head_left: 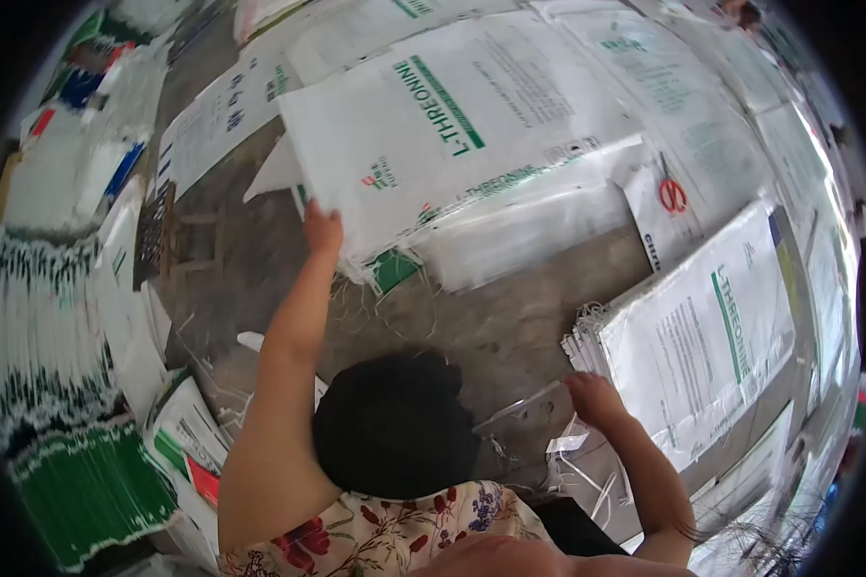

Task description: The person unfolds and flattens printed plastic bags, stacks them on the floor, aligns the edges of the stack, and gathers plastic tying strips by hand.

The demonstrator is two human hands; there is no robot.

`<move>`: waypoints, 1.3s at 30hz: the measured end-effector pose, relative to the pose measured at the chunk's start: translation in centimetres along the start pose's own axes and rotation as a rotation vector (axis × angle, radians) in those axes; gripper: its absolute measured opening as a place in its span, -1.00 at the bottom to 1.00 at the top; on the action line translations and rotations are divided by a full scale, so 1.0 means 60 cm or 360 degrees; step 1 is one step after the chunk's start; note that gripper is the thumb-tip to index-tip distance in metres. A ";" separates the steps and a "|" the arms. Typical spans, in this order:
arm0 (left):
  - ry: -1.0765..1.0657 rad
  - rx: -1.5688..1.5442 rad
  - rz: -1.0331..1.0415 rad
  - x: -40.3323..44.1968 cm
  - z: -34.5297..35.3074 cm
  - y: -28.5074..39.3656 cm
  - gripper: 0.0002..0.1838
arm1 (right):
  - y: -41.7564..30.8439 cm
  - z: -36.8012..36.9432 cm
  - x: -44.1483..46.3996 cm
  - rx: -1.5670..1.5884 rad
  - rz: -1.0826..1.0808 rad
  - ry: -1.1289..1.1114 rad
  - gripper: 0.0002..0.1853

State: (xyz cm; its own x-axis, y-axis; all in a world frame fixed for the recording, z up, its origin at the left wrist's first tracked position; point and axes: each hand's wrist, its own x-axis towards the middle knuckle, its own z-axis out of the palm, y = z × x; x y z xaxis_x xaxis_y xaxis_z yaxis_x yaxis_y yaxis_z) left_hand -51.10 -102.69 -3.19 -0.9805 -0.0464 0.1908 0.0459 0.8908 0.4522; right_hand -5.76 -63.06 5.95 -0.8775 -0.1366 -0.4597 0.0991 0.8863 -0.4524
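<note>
My left hand (323,229) pinches the lower left edge of a large white woven sack (375,144), printed "L-THREONINE" in green. The sack lies flat on top of other white sacks. My right hand (595,399) is closed on one end of a thin pale strip (520,409), which slants down to the left. Just beyond that hand lies a stack of folded sacks (702,337) with the same print. Red-handled scissors (673,196) rest on white sheeting between the two piles.
Tall stacks of folded sacks (43,327) and a green bundle (91,490) line the left side. Loose threads (394,313) litter the brown floor. A dark rounded shape (394,423) is directly below me. More sacks (659,106) spread across the far right.
</note>
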 end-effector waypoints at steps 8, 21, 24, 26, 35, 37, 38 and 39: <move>-0.0188 0.0052 0.0032 0.017 0.004 -0.003 -0.28 | 0.061 -0.069 0.065 0.0128 0.0144 0.0686 -0.67; -0.0798 0.0938 0.1092 -0.068 -0.011 0.185 -0.29 | 0.305 -0.004 0.123 0.0004 0.1519 0.1608 -0.50; -0.0808 0.0736 0.1114 -0.035 0.014 0.171 -0.34 | 0.298 0.000 0.127 0.0015 0.1549 0.1673 -0.50; -0.0732 0.0776 0.1009 -0.026 0.025 0.202 -0.38 | 0.296 -0.009 0.127 -0.0033 0.1535 0.1698 -0.51; -0.0698 0.0600 0.1878 -0.088 0.269 0.738 -0.11 | 0.300 -0.020 0.127 0.0039 0.1555 0.1664 -0.51; -0.0654 0.0732 0.1808 -0.078 0.319 0.777 -0.06 | 0.302 -0.022 0.123 0.0054 0.1562 0.1664 -0.51; -0.0681 0.0822 0.1581 -0.070 0.333 0.795 -0.06 | 0.303 -0.024 0.122 0.0076 0.1558 0.1642 -0.50; -0.0709 0.0915 0.1352 -0.066 0.342 0.804 -0.06 | 0.303 -0.024 0.121 0.0105 0.1554 0.1615 -0.50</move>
State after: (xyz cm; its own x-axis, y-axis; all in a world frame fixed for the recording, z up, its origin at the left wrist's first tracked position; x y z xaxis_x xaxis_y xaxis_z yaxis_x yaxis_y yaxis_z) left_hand -48.90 -50.25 -0.01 -0.6587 0.7402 -0.1350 0.7514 0.6379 -0.1686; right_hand -11.00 -47.28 -4.52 -0.3922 0.9113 0.1255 0.8523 0.4114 -0.3230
